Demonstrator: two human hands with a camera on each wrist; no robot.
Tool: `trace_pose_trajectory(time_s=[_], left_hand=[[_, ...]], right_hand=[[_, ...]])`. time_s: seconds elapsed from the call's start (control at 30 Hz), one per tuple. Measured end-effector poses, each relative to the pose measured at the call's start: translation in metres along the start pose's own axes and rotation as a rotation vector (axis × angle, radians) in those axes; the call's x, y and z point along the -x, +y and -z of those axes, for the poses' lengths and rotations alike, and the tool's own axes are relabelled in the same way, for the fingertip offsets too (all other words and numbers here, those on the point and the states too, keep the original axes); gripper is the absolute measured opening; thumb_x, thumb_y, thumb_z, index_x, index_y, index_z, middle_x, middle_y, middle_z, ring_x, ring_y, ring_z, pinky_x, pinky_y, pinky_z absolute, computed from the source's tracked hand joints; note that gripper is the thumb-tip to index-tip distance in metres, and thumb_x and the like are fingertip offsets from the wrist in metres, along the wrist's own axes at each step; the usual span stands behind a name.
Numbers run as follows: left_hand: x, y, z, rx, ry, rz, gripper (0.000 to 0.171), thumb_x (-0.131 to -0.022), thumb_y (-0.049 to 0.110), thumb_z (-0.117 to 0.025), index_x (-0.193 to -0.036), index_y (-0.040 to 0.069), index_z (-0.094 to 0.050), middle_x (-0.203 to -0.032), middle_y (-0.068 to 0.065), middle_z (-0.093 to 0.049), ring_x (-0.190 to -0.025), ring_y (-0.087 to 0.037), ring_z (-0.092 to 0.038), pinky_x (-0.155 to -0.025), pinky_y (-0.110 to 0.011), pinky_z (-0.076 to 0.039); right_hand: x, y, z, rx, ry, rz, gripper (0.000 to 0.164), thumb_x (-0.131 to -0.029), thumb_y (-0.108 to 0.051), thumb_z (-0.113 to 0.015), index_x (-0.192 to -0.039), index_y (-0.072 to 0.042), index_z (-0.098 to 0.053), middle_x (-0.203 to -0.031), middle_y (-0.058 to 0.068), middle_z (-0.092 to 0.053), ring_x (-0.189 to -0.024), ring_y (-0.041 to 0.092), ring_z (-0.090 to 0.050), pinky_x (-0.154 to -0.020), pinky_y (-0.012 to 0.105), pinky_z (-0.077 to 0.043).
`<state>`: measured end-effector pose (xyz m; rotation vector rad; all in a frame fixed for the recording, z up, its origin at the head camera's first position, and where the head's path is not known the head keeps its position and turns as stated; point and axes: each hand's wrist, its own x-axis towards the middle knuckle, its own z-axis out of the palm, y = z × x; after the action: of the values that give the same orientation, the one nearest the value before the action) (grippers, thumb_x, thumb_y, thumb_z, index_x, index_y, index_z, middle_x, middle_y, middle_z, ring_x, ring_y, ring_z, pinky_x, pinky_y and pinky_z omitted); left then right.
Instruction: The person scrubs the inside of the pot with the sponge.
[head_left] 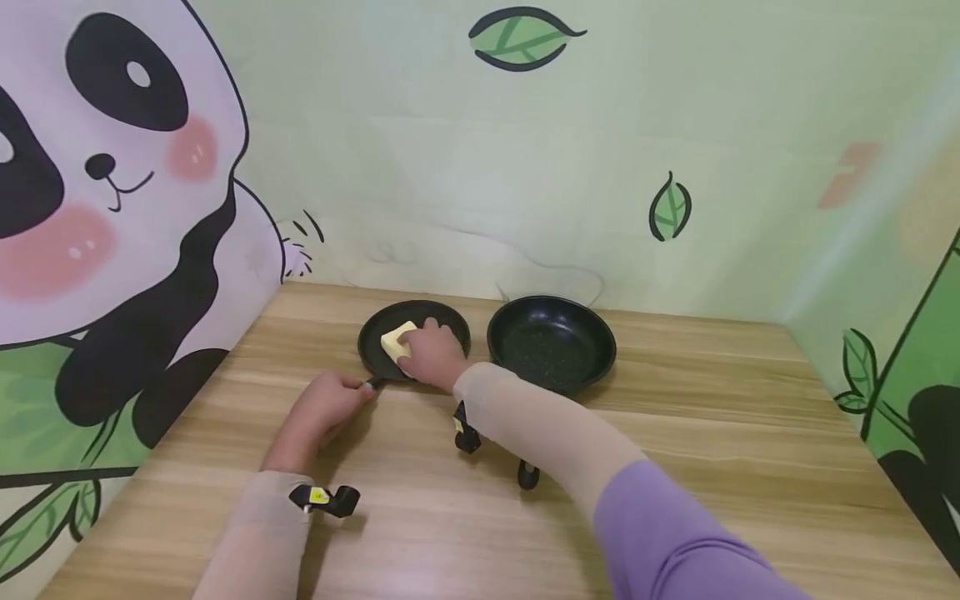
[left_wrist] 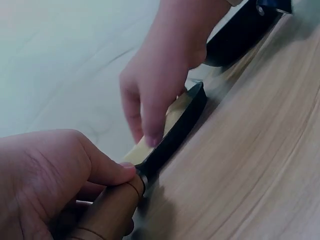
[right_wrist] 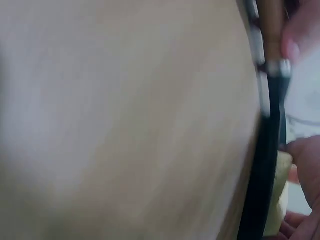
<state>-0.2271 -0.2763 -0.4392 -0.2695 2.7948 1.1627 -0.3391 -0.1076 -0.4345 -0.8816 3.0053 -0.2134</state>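
Note:
A small, shallow black frying pan [head_left: 375, 346] lies toward the back of the table. My left hand [head_left: 326, 408] grips its brown wooden handle [left_wrist: 112, 212], thumb along the top near the metal collar. Inside the pan, my right hand [head_left: 433, 354] holds a pale yellow sponge [head_left: 397, 340] from above, thumb and fingers on its sides. The sponge [right_wrist: 280, 185] sits against the pan's inner surface in the right wrist view. Part of the sponge is hidden under the right fingers.
A deeper black frying pan [head_left: 551, 342] stands just right of the small one. Its handle [head_left: 528, 475] points toward me, partly covered by the right forearm. The wooden table [head_left: 420, 517] meets a wall [head_left: 420, 167] printed with a panda and leaves behind the pans.

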Motion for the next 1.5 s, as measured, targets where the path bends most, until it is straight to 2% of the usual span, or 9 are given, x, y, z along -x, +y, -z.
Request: trace_pose_trajectory(time_s=[0.13, 0.3, 0.4, 0.53, 0.67, 0.77, 1.0, 1.2, 1.5], left_hand=[[-0.001, -0.005, -0.001, 0.049, -0.025, -0.012, 0.023, -0.093, 0.023, -0.064, -0.085, 0.004, -0.075, -0.062, -0.001, -0.044, -0.063, -0.020, -0.045, -0.056, -0.032, -0.038], [-0.001, -0.003, -0.004, -0.014, -0.004, -0.052, 0.025, -0.094, 0.026, -0.063, -0.081, 0.008, -0.075, -0.063, -0.002, -0.048, -0.066, -0.021, -0.047, -0.059, -0.033, -0.038], [0.001, -0.001, -0.006, -0.025, 0.024, -0.031, 0.027, -0.094, 0.029, -0.061, -0.081, 0.009, -0.074, -0.066, -0.004, -0.051, -0.068, -0.023, -0.049, -0.059, -0.034, -0.039], [0.003, 0.001, -0.007, -0.021, 0.060, 0.012, 0.028, -0.094, 0.031, -0.062, -0.085, 0.008, -0.075, -0.071, -0.007, -0.053, -0.070, -0.026, -0.051, -0.059, -0.035, -0.039], [0.003, 0.002, -0.007, -0.042, 0.077, 0.016, 0.029, -0.095, 0.032, -0.062, -0.092, 0.008, -0.077, -0.076, -0.009, -0.058, -0.073, -0.026, -0.052, -0.060, -0.034, -0.040], [0.003, 0.001, -0.006, -0.063, 0.073, -0.004, 0.030, -0.096, 0.033, -0.061, -0.095, 0.008, -0.078, -0.076, -0.010, -0.058, -0.073, -0.026, -0.052, -0.060, -0.035, -0.039], [-0.002, -0.006, -0.006, -0.148, 0.074, -0.097, 0.032, -0.099, 0.031, -0.056, -0.080, 0.011, -0.072, -0.062, -0.004, -0.050, -0.062, -0.022, -0.049, -0.055, -0.034, -0.037], [-0.003, -0.009, -0.006, -0.076, 0.045, -0.152, 0.031, -0.100, 0.026, -0.058, -0.077, 0.008, -0.069, -0.056, 0.002, -0.041, -0.053, -0.018, -0.044, -0.050, -0.032, -0.038], [0.000, -0.011, -0.003, -0.027, 0.010, -0.122, 0.029, -0.101, 0.025, -0.059, -0.078, 0.009, -0.067, -0.055, 0.003, -0.037, -0.049, -0.016, -0.042, -0.046, -0.030, -0.037]], right_hand=[[-0.004, -0.027, -0.007, -0.053, 0.041, -0.080, 0.040, -0.098, -0.044, -0.060, -0.133, -0.027, -0.066, -0.123, 0.010, -0.060, -0.103, 0.027, -0.059, -0.081, 0.038, -0.052], [-0.010, -0.045, -0.006, -0.075, 0.050, -0.156, 0.036, -0.099, -0.042, -0.056, -0.130, -0.027, -0.069, -0.119, 0.011, -0.059, -0.105, 0.027, -0.057, -0.079, 0.038, -0.051], [-0.014, -0.042, -0.005, -0.022, 0.033, -0.096, 0.036, -0.099, -0.041, -0.055, -0.131, -0.031, -0.069, -0.121, 0.009, -0.060, -0.106, 0.024, -0.055, -0.081, 0.036, -0.050], [-0.016, -0.029, 0.002, 0.031, -0.029, 0.083, 0.038, -0.099, -0.038, -0.056, -0.135, -0.031, -0.066, -0.127, 0.005, -0.064, -0.108, 0.023, -0.055, -0.086, 0.035, -0.049], [-0.014, -0.009, 0.010, 0.094, -0.101, 0.259, 0.037, -0.099, -0.035, -0.058, -0.135, -0.029, -0.066, -0.128, 0.002, -0.066, -0.112, 0.022, -0.057, -0.093, 0.035, -0.048], [-0.016, 0.007, 0.014, 0.151, -0.127, 0.327, 0.037, -0.098, -0.032, -0.061, -0.134, -0.029, -0.067, -0.127, 0.001, -0.067, -0.115, 0.021, -0.058, -0.097, 0.035, -0.048], [-0.020, 0.038, 0.014, 0.149, -0.111, 0.315, 0.040, -0.098, -0.017, -0.064, -0.135, -0.030, -0.066, -0.130, 0.001, -0.065, -0.123, 0.022, -0.056, -0.107, 0.036, -0.042], [-0.028, 0.049, 0.013, 0.142, -0.053, 0.292, 0.039, -0.099, -0.008, -0.062, -0.135, -0.023, -0.063, -0.131, 0.005, -0.061, -0.123, 0.022, -0.056, -0.108, 0.034, -0.042], [-0.048, 0.048, 0.012, -0.030, -0.026, 0.394, 0.039, -0.095, 0.003, -0.062, -0.128, -0.017, -0.066, -0.137, 0.008, -0.059, -0.131, 0.024, -0.052, -0.111, 0.034, -0.040]])
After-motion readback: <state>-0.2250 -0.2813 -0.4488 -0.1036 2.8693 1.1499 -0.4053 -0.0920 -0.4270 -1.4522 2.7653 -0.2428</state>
